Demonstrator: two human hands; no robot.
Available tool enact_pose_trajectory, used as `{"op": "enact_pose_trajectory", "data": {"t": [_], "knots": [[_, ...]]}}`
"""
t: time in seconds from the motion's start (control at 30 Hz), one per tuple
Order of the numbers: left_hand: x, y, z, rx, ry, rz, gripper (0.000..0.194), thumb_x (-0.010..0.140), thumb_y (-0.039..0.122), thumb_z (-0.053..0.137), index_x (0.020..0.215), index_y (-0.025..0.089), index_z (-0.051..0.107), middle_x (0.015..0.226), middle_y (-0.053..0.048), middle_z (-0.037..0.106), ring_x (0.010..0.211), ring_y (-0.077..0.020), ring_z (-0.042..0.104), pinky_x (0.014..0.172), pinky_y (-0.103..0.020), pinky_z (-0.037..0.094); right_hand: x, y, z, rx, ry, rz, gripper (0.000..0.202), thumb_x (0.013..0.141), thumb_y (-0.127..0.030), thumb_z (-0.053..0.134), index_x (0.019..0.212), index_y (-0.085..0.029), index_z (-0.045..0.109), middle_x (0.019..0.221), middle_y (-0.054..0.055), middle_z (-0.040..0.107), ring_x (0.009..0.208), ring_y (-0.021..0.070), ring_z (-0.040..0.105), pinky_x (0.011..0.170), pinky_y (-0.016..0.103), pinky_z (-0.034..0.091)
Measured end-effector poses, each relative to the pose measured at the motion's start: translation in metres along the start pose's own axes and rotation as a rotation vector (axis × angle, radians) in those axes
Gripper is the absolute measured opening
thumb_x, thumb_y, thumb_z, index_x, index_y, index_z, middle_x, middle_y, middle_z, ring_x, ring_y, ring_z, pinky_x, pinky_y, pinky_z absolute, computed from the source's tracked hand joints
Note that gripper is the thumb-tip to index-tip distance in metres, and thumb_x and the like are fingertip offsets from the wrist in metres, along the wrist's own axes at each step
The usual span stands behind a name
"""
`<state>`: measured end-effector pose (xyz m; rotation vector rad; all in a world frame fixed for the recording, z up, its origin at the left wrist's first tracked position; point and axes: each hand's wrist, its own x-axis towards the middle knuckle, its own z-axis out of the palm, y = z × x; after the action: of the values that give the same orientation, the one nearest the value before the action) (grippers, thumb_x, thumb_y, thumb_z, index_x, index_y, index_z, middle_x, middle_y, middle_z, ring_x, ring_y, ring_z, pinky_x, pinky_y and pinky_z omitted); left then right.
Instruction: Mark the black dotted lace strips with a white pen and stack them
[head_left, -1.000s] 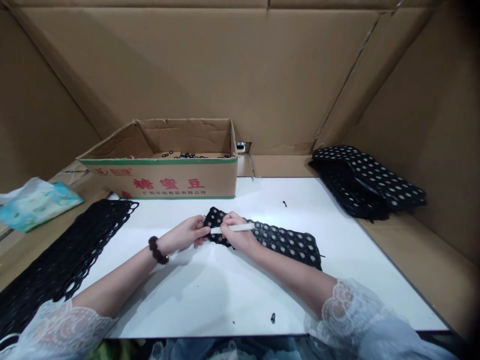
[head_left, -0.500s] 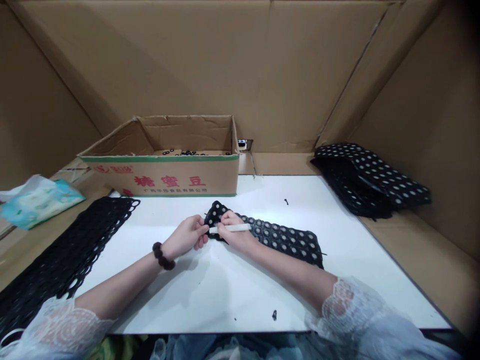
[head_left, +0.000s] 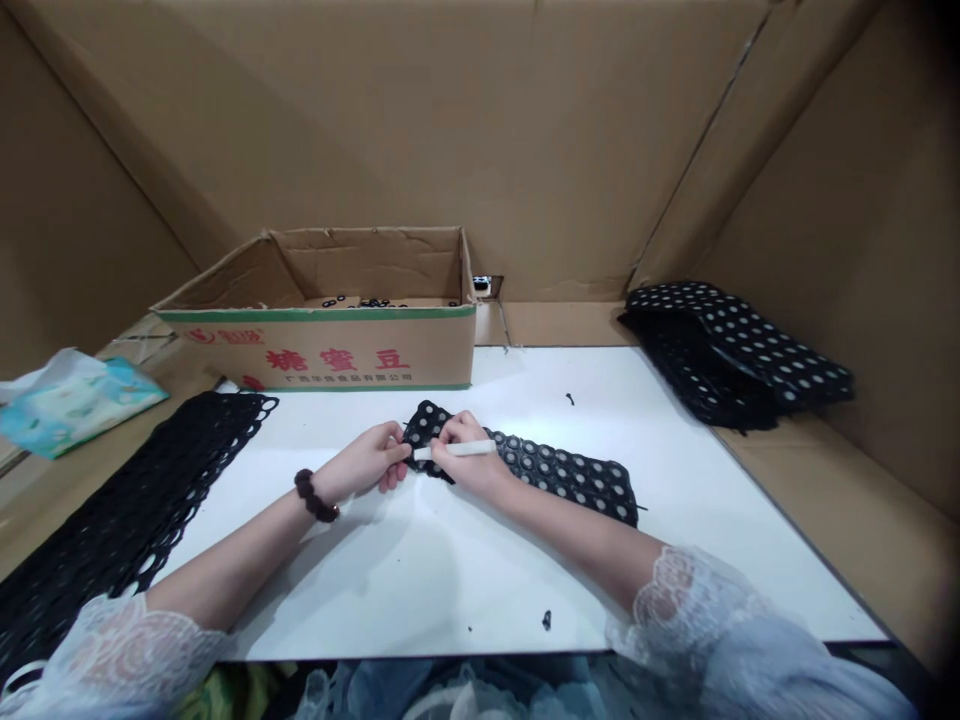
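Observation:
A black strip (head_left: 559, 465) patterned with rows of pale round dots lies slantwise on the white tabletop. My left hand (head_left: 373, 458) is closed, pinching the strip's left edge between thumb and fingertips. In my right hand (head_left: 465, 455), resting over the strip's left part, is a slim white pen-shaped tool (head_left: 472, 448), gripped like a pencil. Its tip points left toward my left fingertips; the exact tip is too small to make out. Short dark ends stick out from both ends of the strip.
An open cardboard box (head_left: 322, 345) holding small black rings stands behind my hands. Black netted fabric (head_left: 142, 490) lies at left beside a tissue pack (head_left: 82, 400). Folded dotted black pieces (head_left: 739, 350) sit at right. Small black scraps (head_left: 547, 620) dot the table; cardboard walls enclose it.
The view has shifted slightly. Both hands stay at the strip's left end, with the white tool still held at almost the same angle.

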<state>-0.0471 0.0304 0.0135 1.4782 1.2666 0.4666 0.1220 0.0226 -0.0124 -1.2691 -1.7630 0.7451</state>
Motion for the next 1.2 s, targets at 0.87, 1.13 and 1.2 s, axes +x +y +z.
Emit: {"op": "enact_pose_trajectory", "data": {"t": [0.87, 1.13, 1.2], "knots": [[0.003, -0.004, 0.001, -0.142, -0.167, -0.012, 0.029, 0.075, 0.039, 0.054, 0.087, 0.015, 0.042, 0.058, 0.0, 0.057, 0.042, -0.0089, 0.052, 0.036, -0.017, 0.039, -0.007, 0.004, -0.018, 0.241, -0.145, 0.13, 0.008, 0.06, -0.02, 0.048, 0.062, -0.018, 0.04, 0.055, -0.006, 0.045, 0.05, 0.0073, 0.039, 0.045, 0.018, 0.029], [0.003, -0.002, 0.005, -0.134, -0.097, -0.036, 0.022, 0.078, 0.035, 0.047, 0.086, 0.016, 0.04, 0.058, -0.003, 0.059, 0.039, -0.0105, 0.052, 0.03, -0.017, 0.036, -0.006, 0.007, -0.016, 0.327, -0.171, 0.17, 0.008, 0.063, -0.022, 0.047, 0.064, -0.019, 0.04, 0.054, -0.005, 0.048, 0.048, 0.0081, 0.041, 0.044, 0.019, 0.03], [0.004, -0.003, 0.007, -0.13, -0.087, -0.026, 0.017, 0.078, 0.031, 0.045, 0.084, 0.016, 0.04, 0.057, -0.002, 0.058, 0.039, -0.0106, 0.051, 0.03, -0.018, 0.036, -0.006, 0.006, -0.016, 0.322, -0.167, 0.16, 0.007, 0.063, -0.021, 0.047, 0.065, -0.019, 0.041, 0.055, -0.004, 0.049, 0.049, 0.0084, 0.042, 0.045, 0.019, 0.031]]}}
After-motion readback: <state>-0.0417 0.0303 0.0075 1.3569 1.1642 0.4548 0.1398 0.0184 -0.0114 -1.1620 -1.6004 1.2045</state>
